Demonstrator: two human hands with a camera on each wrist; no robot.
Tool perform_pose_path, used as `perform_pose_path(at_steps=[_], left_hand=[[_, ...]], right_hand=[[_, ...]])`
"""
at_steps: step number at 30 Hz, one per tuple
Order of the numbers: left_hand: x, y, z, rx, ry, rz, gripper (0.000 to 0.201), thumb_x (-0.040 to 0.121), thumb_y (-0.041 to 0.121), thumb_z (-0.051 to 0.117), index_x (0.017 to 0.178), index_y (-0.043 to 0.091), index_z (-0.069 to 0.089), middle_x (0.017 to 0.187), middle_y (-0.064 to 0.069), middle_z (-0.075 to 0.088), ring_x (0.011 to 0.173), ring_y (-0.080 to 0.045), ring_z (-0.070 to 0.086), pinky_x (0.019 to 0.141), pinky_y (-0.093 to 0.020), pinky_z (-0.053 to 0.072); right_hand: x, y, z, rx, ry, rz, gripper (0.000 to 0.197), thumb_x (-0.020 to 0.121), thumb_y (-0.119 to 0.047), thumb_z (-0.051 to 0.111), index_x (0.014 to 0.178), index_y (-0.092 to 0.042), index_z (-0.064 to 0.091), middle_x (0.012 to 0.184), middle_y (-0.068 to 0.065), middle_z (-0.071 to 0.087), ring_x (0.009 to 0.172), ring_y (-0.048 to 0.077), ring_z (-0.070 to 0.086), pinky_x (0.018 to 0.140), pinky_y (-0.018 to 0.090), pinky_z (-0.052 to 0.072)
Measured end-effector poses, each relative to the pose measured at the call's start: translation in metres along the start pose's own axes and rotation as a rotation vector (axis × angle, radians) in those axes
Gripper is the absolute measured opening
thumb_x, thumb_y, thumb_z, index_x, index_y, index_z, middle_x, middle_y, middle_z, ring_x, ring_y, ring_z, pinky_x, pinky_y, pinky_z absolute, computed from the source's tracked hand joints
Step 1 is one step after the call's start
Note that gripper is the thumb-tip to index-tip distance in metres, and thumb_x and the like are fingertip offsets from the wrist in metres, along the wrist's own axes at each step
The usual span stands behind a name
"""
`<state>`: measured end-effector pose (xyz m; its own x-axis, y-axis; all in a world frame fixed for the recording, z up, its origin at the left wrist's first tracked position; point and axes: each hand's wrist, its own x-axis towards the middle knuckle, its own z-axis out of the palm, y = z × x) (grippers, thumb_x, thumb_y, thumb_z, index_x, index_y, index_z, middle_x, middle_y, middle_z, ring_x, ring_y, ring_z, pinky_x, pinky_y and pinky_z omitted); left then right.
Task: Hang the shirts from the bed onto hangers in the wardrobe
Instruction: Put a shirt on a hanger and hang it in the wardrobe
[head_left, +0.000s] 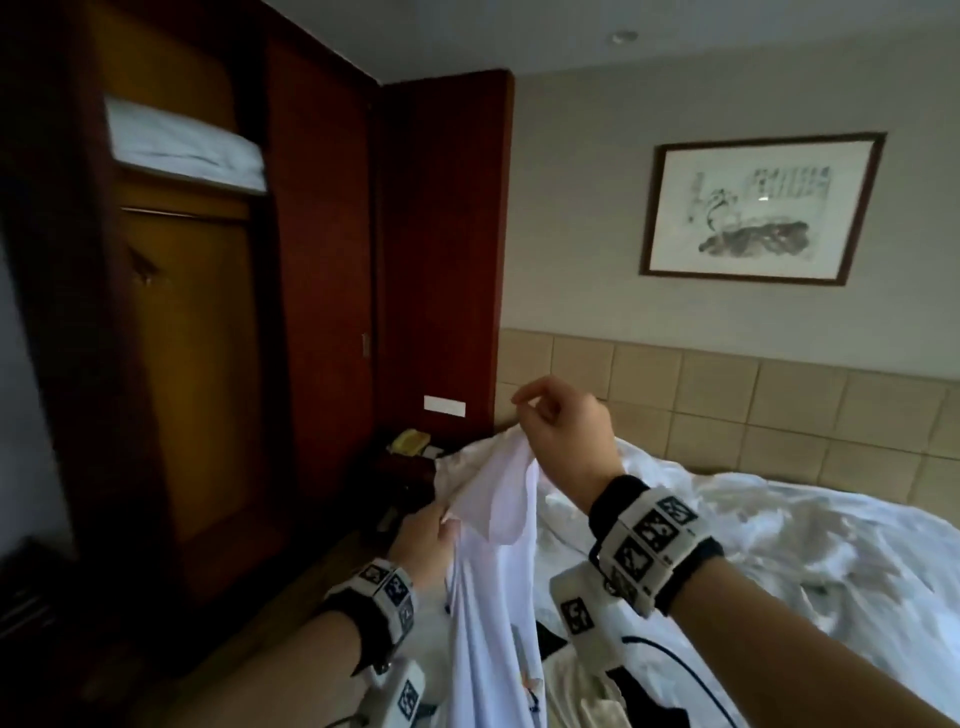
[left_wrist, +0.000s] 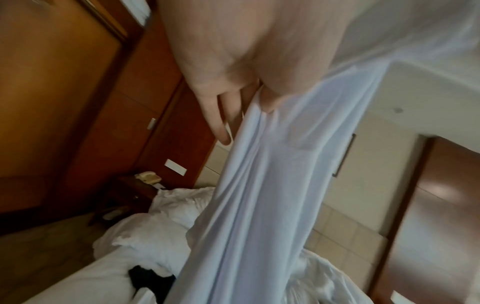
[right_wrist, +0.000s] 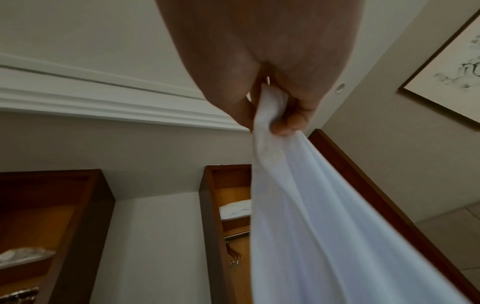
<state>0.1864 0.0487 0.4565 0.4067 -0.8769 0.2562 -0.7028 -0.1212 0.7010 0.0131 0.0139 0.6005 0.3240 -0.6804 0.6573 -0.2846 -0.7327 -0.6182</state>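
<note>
At the far left the wardrobe (head_left: 182, 312) stands open. The left hand (head_left: 421, 540) pinches the white shirt (head_left: 493, 597) low, and the right hand (head_left: 561, 431) pinches its top edge higher, over the bed (head_left: 779, 545). Both holds look thin, so the slack cloth may slip free or drag.

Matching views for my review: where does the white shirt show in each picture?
Head: white shirt at lower centre, hanging from both hands.
Left wrist: it runs diagonally through the middle.
Right wrist: it fills the lower right.
Shared landmark: the folded white bedding on the wardrobe shelf.
</note>
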Motion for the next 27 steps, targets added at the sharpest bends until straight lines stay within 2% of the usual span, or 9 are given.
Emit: perform_pose_path(at_steps=[4,6,9,14,16,18,20,23,27], left_hand=[[-0.004,-0.024,-0.059,-0.076,0.147,-0.023,0.019,0.098,0.008,0.044,0.103,0.008,0.062,0.095,-0.008,0.067,0.087,-0.024,0.062,0.076,-0.030,0.047],[-0.010,-0.033,-0.087,-0.077,0.174,-0.031,0.023,0.099,0.010,0.042,0.110,0.013,0.062,0.097,-0.006,0.067,0.088,-0.021,0.061,0.072,-0.025,0.040],[-0.018,-0.054,-0.125,-0.123,0.188,-0.030,0.023,0.100,0.013,0.041,0.109,0.019,0.062,0.094,-0.004,0.066,0.090,-0.022,0.062,0.074,-0.028,0.044],[-0.042,-0.094,-0.184,-0.168,0.233,-0.003,0.026,0.100,0.011,0.045,0.094,0.029,0.064,0.094,0.002,0.069,0.092,-0.014,0.065,0.084,-0.028,0.051],[-0.055,-0.109,-0.211,-0.173,0.259,0.009,0.029,0.100,0.012,0.046,0.090,0.031,0.065,0.090,0.006,0.070,0.089,-0.008,0.066,0.079,-0.021,0.051],[-0.069,-0.126,-0.239,-0.128,0.301,0.020,0.026,0.099,0.013,0.048,0.092,0.027,0.068,0.090,0.006,0.071,0.088,-0.007,0.067,0.077,-0.021,0.052],[-0.086,-0.144,-0.271,-0.093,0.360,0.010,0.023,0.099,0.013,0.050,0.098,0.020,0.072,0.092,0.005,0.072,0.089,-0.006,0.066,0.078,-0.016,0.051],[-0.112,-0.175,-0.317,-0.135,0.436,-0.060,0.017,0.096,0.017,0.057,0.100,0.019,0.073,0.094,0.001,0.073,0.091,-0.012,0.068,0.079,-0.027,0.054],[-0.154,-0.215,-0.376,-0.401,0.258,-0.277,0.023,0.088,0.018,0.070,0.111,0.020,0.066,0.107,-0.006,0.069,0.100,-0.023,0.066,0.062,-0.031,0.055]], right_hand=[[0.010,-0.001,0.032,-0.152,-0.162,0.033,0.014,0.091,-0.013,0.056,0.091,-0.014,0.070,0.069,-0.009,0.055,0.069,0.013,0.052,0.053,0.014,0.034],[0.009,-0.011,0.058,-0.246,-0.293,0.004,0.013,0.091,-0.024,0.062,0.098,-0.016,0.069,0.087,-0.003,0.057,0.085,0.018,0.056,0.065,0.022,0.035],[0.001,-0.034,0.103,-0.423,-0.518,-0.110,0.044,0.087,-0.048,0.065,0.123,-0.025,0.059,0.120,-0.002,0.050,0.117,0.025,0.048,0.089,0.033,0.041],[-0.014,-0.081,0.195,-0.469,-0.821,-0.329,0.086,0.081,-0.056,0.068,0.153,-0.030,0.028,0.155,-0.004,0.029,0.144,0.028,0.022,0.116,0.048,0.025],[-0.017,-0.098,0.237,-0.447,-0.905,-0.332,0.083,0.080,-0.053,0.062,0.152,-0.028,0.028,0.152,0.002,0.036,0.141,0.030,0.032,0.112,0.051,0.033],[-0.020,-0.125,0.270,-0.375,-0.921,-0.346,0.052,0.087,-0.041,0.055,0.134,-0.023,0.045,0.130,0.005,0.055,0.122,0.030,0.053,0.095,0.043,0.047],[-0.027,-0.157,0.296,-0.371,-0.921,-0.409,0.015,0.097,-0.025,0.049,0.106,-0.015,0.055,0.104,0.005,0.060,0.101,0.027,0.061,0.077,0.032,0.045],[-0.038,-0.199,0.333,-0.279,-0.892,-0.396,0.026,0.099,-0.018,0.043,0.076,-0.018,0.054,0.083,0.002,0.058,0.081,0.024,0.060,0.068,0.031,0.042],[-0.053,-0.242,0.389,-0.090,-0.885,-0.331,0.020,0.095,-0.020,0.046,0.087,-0.019,0.064,0.082,0.001,0.063,0.074,0.020,0.061,0.062,0.031,0.047]])
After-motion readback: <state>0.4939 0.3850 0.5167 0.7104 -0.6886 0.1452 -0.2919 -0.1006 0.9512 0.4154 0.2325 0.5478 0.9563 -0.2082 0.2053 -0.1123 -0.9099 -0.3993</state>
